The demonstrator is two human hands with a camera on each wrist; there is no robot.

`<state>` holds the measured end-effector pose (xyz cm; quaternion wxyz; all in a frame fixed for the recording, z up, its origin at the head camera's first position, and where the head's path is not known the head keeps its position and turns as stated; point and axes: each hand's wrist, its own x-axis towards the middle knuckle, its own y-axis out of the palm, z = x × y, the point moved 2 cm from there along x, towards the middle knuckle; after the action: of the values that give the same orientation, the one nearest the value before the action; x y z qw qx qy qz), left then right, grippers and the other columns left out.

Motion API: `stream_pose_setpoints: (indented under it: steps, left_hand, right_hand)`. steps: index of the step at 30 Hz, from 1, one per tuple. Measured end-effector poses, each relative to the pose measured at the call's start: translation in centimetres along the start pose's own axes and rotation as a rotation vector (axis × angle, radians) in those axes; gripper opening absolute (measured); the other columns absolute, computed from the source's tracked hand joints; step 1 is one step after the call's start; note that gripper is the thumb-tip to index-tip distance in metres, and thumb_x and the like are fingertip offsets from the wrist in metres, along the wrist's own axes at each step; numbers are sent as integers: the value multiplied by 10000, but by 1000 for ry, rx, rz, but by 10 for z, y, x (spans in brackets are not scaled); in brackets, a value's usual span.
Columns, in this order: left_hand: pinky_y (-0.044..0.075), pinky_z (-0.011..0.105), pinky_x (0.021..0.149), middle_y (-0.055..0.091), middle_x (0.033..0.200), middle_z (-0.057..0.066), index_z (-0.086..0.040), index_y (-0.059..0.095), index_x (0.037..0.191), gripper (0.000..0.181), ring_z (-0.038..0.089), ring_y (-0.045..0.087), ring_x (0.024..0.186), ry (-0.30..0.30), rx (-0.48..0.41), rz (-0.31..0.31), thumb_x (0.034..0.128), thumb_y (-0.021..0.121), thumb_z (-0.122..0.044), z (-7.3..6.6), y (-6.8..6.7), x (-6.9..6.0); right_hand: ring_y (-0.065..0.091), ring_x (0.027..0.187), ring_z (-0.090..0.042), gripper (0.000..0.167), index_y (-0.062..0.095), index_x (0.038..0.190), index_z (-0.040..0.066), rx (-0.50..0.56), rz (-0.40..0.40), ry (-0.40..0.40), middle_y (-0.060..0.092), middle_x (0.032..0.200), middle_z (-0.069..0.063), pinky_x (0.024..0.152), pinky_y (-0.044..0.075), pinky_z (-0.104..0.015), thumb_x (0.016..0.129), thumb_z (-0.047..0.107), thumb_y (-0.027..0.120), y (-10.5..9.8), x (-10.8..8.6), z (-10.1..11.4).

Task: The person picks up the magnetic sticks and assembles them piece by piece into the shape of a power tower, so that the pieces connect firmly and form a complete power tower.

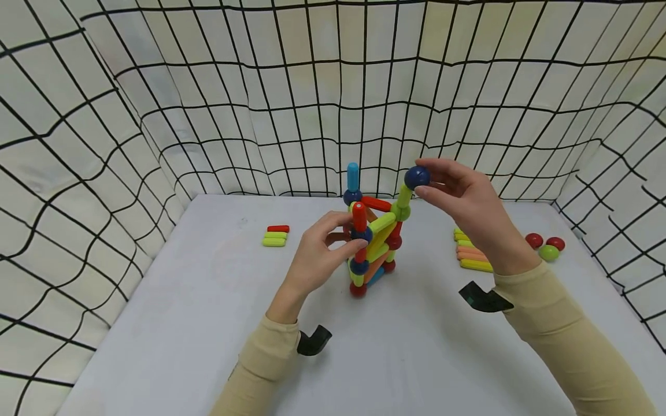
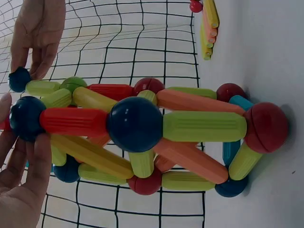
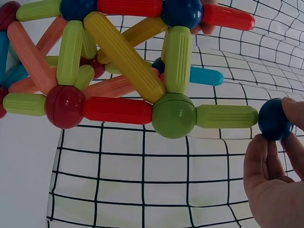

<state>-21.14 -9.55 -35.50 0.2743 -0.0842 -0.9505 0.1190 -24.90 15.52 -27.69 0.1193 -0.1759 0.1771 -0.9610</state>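
Note:
A tower of coloured rods and balls [image 1: 381, 238] stands upright on the white table [image 1: 182, 323]. My right hand [image 1: 470, 205] pinches a dark blue ball [image 3: 275, 118] between thumb and fingers. That ball touches the end of a light green rod [image 3: 225, 116], which rises from a green ball [image 3: 174, 115] at a top corner. With thumb and fingertips, my left hand [image 1: 317, 248] grips another dark blue ball [image 2: 28, 118] on the tower's near side. Above it a red rod [image 1: 359, 216] points up. At the back corner stands a light blue rod [image 1: 353, 176].
Three short rods [image 1: 276, 236] lie to the left of the tower. On the right are several yellow, green and orange rods [image 1: 472, 254], partly behind my right hand, and two red balls with a green ball [image 1: 548, 253]. Black netting [image 1: 312, 115] surrounds the table's back and sides.

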Motion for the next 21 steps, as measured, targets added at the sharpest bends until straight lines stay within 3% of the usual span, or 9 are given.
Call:
stream_pose_setpoints:
  steps: [3,7,13,21]
  left_hand:
    - [534,322,903,577,1179,37,-41,642,1222,384,166,570,1064,-17,-1,34,852,747,-47,-2,-3,0]
    - [547,318,874,561,1148,43,-21,657,1174,342,162,587,1060,-20,22,22,845,751,-37,-3,2,-1]
    - [573,332,776,554,1075,80,1,634,1170,368,173,609,937,40,126,-67,834,770,-64,-9,27,-1]
    - [547,188,736,526,1027,97,26,623,1136,376,191,614,860,68,195,-113,813,790,-70,-20,60,4]
  right_hand:
    - [595,1110,-181,439,558,1375,198,-12,-1,10,596,1252,-43,931,490,-221,952,270,647,1,1,-2]
    - [587,1132,-172,452,545,1388,240,-43,-3,19,594,1266,-25,957,483,-264,953,319,638,0,5,-4]
    - [570,1144,-168,454,547,1389,260,-34,-3,14,602,1264,-24,1006,445,-369,953,353,631,-3,18,-9]
    - [550,1180,-181,468,538,1399,223,-16,-7,17,605,1284,-57,1045,398,-471,956,347,629,-3,33,-14]
